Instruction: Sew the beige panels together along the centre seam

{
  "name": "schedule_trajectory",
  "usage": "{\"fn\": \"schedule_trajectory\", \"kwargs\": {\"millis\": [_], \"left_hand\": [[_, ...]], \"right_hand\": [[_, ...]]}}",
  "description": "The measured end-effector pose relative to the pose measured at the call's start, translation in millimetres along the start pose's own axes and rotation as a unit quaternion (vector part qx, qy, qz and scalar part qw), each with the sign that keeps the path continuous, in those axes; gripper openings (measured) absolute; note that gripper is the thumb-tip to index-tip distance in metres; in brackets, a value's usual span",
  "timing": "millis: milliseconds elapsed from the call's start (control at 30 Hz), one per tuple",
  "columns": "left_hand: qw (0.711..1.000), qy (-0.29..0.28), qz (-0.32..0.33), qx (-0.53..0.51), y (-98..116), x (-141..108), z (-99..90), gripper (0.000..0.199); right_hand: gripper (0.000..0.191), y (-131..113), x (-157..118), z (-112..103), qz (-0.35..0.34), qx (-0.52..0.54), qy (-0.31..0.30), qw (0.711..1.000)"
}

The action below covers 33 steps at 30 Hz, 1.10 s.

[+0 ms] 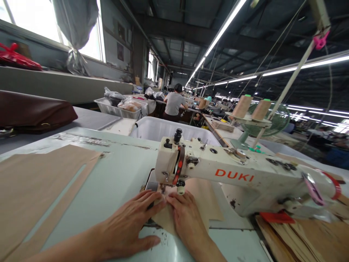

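A white sewing machine (234, 174) marked DUKI stands on a pale green table (114, 167). Beige fabric (204, 198) lies under its needle area and extends to the right beneath the arm. My left hand (131, 222) rests at the left of the needle, fingertips by the presser foot, thumb spread away from the fingers. To the right of it, my right hand (187, 220) lies on the fabric with its fingers bent near the foot. Both hands' fingertips almost meet just in front of the needle.
Flat beige pieces (46, 182) lie at the left. Brown material (316, 236) is stacked at the lower right. Behind the machine are a white bin (174, 127), thread cones (242, 105) and a green fan (272, 118). A brown bag (32, 112) lies far left; a person (173, 103) sits ahead.
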<state>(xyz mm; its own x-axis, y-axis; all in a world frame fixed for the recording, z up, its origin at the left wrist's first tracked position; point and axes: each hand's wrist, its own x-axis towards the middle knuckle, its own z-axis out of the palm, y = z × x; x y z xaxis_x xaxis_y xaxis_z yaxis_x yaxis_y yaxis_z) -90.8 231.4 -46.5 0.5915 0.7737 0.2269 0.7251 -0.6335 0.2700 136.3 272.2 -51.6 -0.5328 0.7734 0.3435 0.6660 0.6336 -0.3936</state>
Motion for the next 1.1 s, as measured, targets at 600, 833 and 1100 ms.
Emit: {"fn": "schedule_trajectory", "kwargs": {"millis": [600, 833, 1100], "left_hand": [[0.999, 0.036, -0.001, 0.006, -7, 6, 5.6, 0.081], [1.000, 0.022, -0.004, 0.003, -4, 8, 2.4, 0.081], [0.999, 0.042, 0.013, 0.000, -6, 11, 2.8, 0.082]], "right_hand": [[0.050, 6, 3, 3, 0.016, -0.010, -0.005, 1.000], [0.053, 6, -1, 6, 0.019, -0.024, -0.023, 0.999], [0.028, 15, 38, -24, 0.011, -0.080, -0.061, 0.995]]}}
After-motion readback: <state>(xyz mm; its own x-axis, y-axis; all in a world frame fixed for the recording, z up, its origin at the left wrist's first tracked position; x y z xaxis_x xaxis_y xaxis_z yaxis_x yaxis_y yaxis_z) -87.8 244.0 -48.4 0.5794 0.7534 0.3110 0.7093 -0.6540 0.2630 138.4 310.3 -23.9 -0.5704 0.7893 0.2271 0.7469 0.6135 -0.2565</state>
